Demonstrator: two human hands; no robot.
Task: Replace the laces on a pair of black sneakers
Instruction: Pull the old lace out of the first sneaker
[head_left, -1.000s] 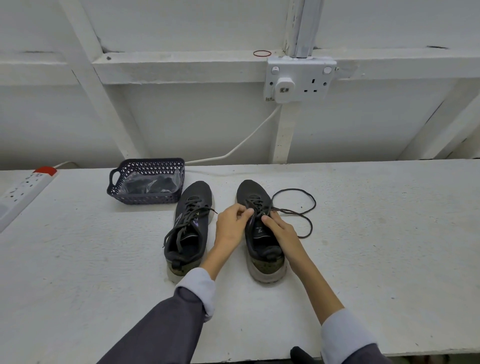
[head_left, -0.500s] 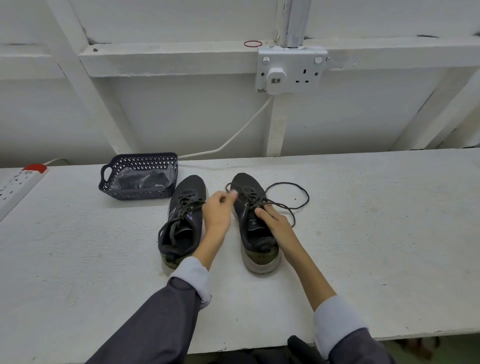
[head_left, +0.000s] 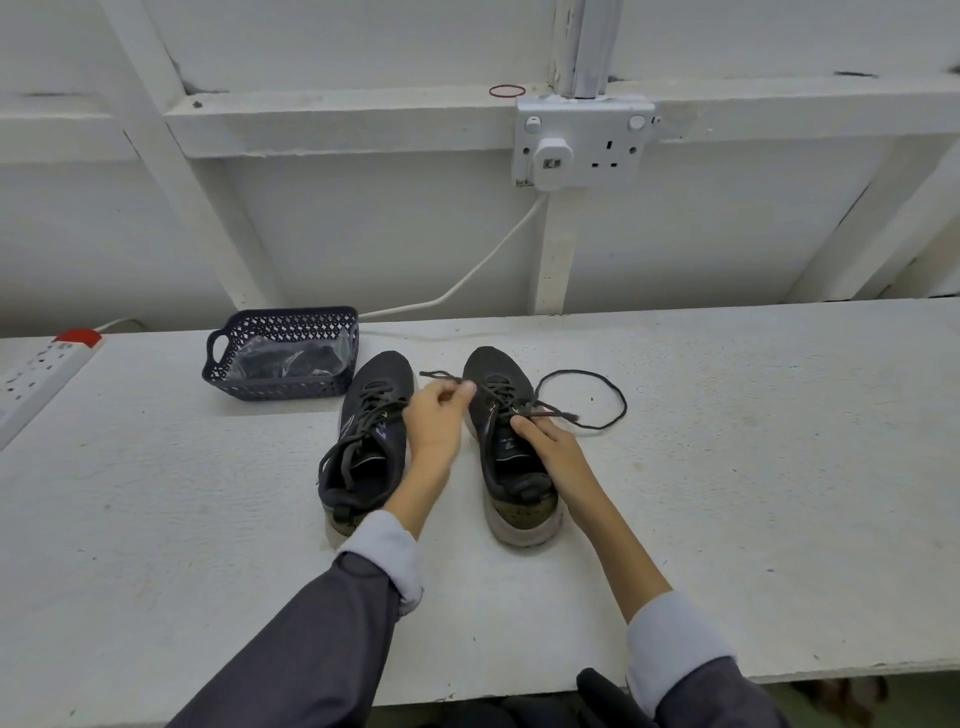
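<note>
Two black sneakers stand side by side on the white table (head_left: 727, 493), toes pointing away. The left sneaker (head_left: 371, 441) is fully laced. The right sneaker (head_left: 506, 441) has its black lace (head_left: 597, 400) partly undone, one end looping over the table to the right. My left hand (head_left: 436, 415) pinches the other lace end, drawn out to the left between the shoes. My right hand (head_left: 540, 436) rests on the right sneaker's tongue, fingers lying on the eyelets and lace.
A dark perforated basket (head_left: 283, 353) holding a clear plastic bag with dark contents sits behind the left sneaker. A white power strip (head_left: 36, 374) lies at the far left. A wall socket (head_left: 582, 145) with a plugged-in cable hangs above.
My left hand has pulled a lace end out of the right sneaker toward the left. The right hand has stayed on the shoe. The lace loop on the right lies about as before.
</note>
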